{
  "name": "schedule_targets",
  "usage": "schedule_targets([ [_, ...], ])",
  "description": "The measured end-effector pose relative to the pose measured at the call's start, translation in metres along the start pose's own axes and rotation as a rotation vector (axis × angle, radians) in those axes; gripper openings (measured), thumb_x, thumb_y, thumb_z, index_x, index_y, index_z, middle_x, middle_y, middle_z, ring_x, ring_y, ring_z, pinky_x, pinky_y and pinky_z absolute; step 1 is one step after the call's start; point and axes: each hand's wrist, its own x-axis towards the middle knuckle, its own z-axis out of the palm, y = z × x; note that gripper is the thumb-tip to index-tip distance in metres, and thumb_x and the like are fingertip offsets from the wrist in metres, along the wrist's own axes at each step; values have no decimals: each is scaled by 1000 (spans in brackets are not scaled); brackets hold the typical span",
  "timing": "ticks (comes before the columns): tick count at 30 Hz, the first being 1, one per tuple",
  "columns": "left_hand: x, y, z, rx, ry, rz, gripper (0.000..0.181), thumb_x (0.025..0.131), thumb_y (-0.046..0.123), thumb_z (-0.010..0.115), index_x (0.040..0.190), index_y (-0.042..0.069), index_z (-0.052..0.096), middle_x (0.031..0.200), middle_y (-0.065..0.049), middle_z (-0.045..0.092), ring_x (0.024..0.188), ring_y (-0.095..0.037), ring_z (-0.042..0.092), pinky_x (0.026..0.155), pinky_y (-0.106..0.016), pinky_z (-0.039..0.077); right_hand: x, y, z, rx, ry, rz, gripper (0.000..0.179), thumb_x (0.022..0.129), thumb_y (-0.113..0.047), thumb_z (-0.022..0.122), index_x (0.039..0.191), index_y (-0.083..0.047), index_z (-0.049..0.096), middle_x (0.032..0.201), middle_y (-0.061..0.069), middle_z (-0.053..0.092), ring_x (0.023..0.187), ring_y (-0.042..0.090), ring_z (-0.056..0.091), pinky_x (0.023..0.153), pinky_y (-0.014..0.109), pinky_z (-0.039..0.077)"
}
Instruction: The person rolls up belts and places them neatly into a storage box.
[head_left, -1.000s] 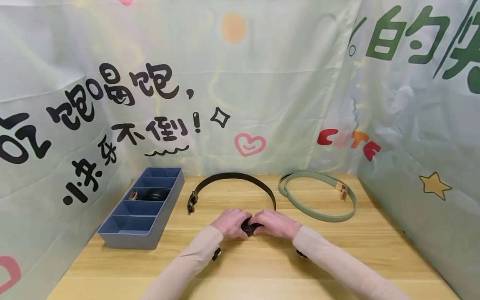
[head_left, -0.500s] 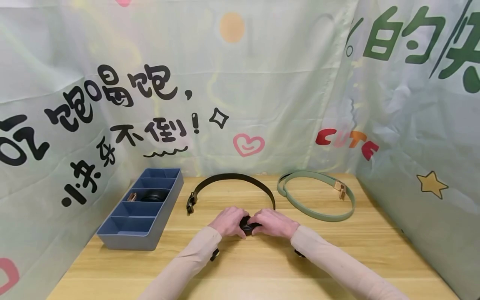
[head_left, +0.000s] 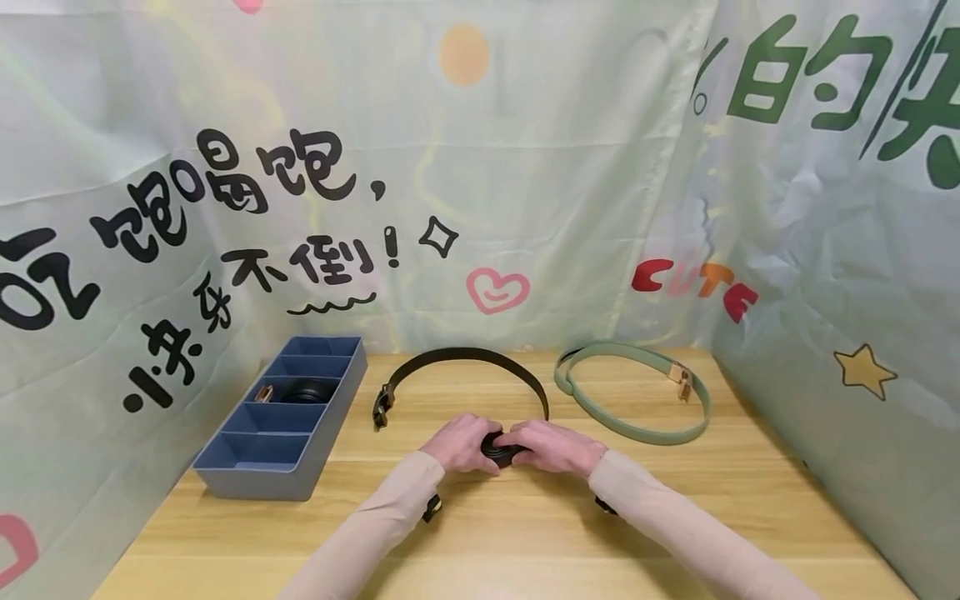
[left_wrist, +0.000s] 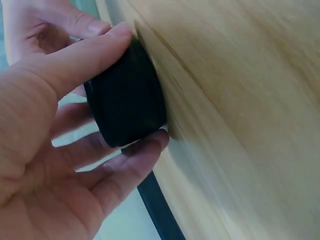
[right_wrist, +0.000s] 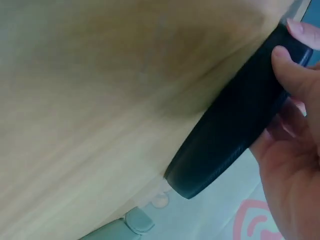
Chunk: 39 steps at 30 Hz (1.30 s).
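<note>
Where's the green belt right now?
In the head view, the green belt lies looped on the right side of the table, right of the arched black strap and beyond the right hand.

A worktop [head_left: 495, 542] of pale yellow, straight-grained wood is shown. At its left, a long blue-grey tray [head_left: 255, 485] divided into compartments is placed. Farther back in the middle, a flat black strap [head_left: 465, 353] is stood on edge in an arc; nearer, a tightly wound black coil [head_left: 498, 454] is seen. At the right, a pale green belt [head_left: 663, 437] is laid in a loop.
</note>
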Motion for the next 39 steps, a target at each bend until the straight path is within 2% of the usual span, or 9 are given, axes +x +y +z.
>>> schedule_targets([
  [5,2,-3,-1,-69,-47,7,38,71,31,88,100,21,66,90,8,68,79,-6,57,75,-22,47,1,4,0,9,25,-26,27,89,-15,71,115,-14,68,105,0,70,94,8,64,83,25,52],
  [11,3,0,-4,-34,-11,-104,42,68,40,89,89,14,64,81,4,64,72,-8,55,70,-24,48,5,3,0,1,45,19,18,88,-18,72,105,-19,71,92,-4,70,82,8,66,74,23,51],
  [13,2,2,-2,-24,9,-118,44,67,44,89,87,14,64,78,3,64,70,-9,54,67,-24,47,5,2,1,-10,50,30,16,88,-21,71,103,-20,71,90,-5,70,81,8,65,73,23,51],
  [18,0,2,5,-13,33,-110,42,66,46,88,82,16,64,72,4,61,65,-9,52,60,-24,45,6,-2,7,-29,39,22,11,90,-22,70,101,-21,70,87,-6,69,77,5,62,70,20,50],
  [24,0,-2,6,11,22,-83,39,68,44,87,86,18,64,78,6,63,72,-10,55,67,-27,48,2,0,4,-6,-11,8,26,90,-10,69,114,-20,67,95,-3,68,83,6,61,75,21,49],
  [27,2,-4,5,-14,-7,-50,39,69,40,88,93,19,66,84,7,66,76,-9,57,72,-26,48,-2,4,1,22,-32,3,34,90,-12,69,123,-18,64,103,-1,68,91,8,62,81,24,50],
  [31,4,-4,3,-77,-81,-7,43,69,33,89,104,20,67,94,7,69,83,-6,58,80,-23,48,-6,6,-3,59,-65,17,40,90,-18,70,129,-16,62,111,0,67,98,11,63,86,27,50],
  [35,3,-5,1,-86,-135,2,46,69,30,90,107,19,67,99,6,67,89,-7,57,85,-24,48,-5,7,-2,47,-55,-9,35,89,-20,71,123,-14,66,113,1,70,101,10,64,87,26,51],
  [39,3,-1,-2,-67,-131,-17,45,68,30,90,105,19,67,97,5,64,90,-8,55,86,-26,47,-2,7,2,24,6,-27,26,87,-19,73,112,-13,70,107,0,73,96,6,66,83,24,53],
])
